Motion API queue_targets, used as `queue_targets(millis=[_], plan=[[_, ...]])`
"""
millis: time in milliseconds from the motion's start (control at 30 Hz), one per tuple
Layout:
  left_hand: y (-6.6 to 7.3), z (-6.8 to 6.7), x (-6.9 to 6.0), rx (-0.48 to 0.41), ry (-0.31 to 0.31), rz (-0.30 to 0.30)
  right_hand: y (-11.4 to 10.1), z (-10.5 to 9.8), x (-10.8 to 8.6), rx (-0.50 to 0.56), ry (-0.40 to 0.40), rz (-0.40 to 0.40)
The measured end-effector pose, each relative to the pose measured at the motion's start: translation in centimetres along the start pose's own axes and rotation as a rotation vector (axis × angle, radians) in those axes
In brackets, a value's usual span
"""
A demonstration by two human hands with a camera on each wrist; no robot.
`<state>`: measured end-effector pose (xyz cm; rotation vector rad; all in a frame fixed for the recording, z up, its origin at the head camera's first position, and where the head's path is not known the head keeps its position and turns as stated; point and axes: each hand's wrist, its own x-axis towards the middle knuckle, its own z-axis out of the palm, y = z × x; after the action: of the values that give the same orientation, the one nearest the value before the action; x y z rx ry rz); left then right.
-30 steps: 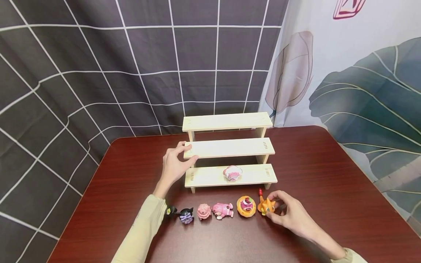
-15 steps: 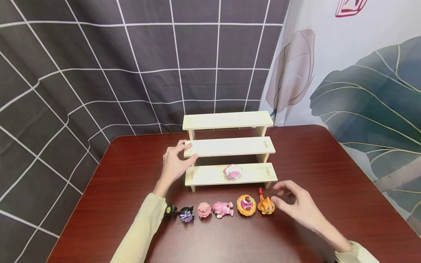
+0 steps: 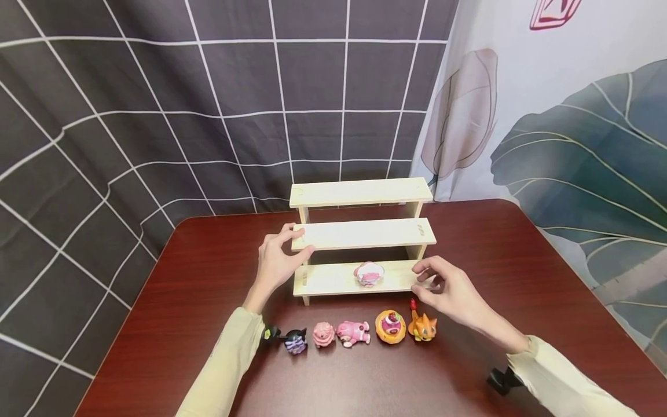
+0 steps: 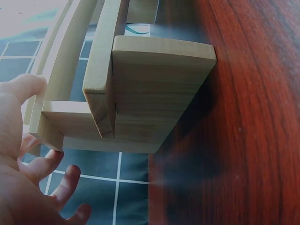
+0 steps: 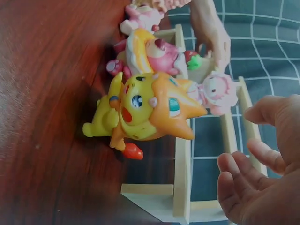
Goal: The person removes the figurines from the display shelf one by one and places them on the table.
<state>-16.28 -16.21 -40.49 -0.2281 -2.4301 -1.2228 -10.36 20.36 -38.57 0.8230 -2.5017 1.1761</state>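
My left hand pinches the left end of the middle step of a three-tier wooden display stand, thumb in front and fingers behind. My right hand hovers around the right end of the bottom step, fingers loosely bent and holding nothing. Just below it stands a yellow figurine in an orange hood, its tail red-tipped. A pink-and-white figurine sits on the bottom step. Lined up in front are a round orange-rimmed figurine, a pink bear figurine, a pink ruffled figurine and a black-and-purple figurine.
The stand is on a dark red wooden table. Behind hangs a dark grid-patterned curtain, and a pale leaf-print cloth hangs at the right. A black wrist mount shows below the right sleeve.
My right hand has left the orange-hooded figurine, drawn back to the right, then risen to the bottom step's right end. The left hand and the figurines have stayed put.
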Motion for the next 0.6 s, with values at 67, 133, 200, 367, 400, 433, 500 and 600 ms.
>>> queue_targets(millis=[67,133,200,367,400,433,500,600], plan=[[0.0,0.0,0.0,0.001,0.003,0.005,0.2,0.3,0.6,0.014,-0.010,-0.019],[-0.1,0.0,0.0,0.003,0.003,0.007,0.4,0.7,1.1,0.030,-0.019,-0.042],[-0.1,0.1,0.0,-0.001,0.004,0.009,0.6,1.0,1.7,0.046,-0.031,-0.060],[-0.1,0.1,0.1,0.002,0.011,0.015,0.8,1.6,2.8,0.092,-0.071,-0.058],[-0.1,0.1,0.1,0.005,0.011,0.015,0.8,1.8,2.9,0.101,-0.080,-0.054],[-0.1,0.1,0.1,0.007,0.011,0.014,0.9,1.9,3.1,0.109,-0.088,-0.051],[-0.2,0.1,0.1,0.010,0.011,0.011,0.9,2.2,3.4,0.123,-0.100,-0.059],[-0.2,0.1,0.1,0.010,0.012,0.011,1.0,2.5,3.8,0.132,-0.105,-0.081]])
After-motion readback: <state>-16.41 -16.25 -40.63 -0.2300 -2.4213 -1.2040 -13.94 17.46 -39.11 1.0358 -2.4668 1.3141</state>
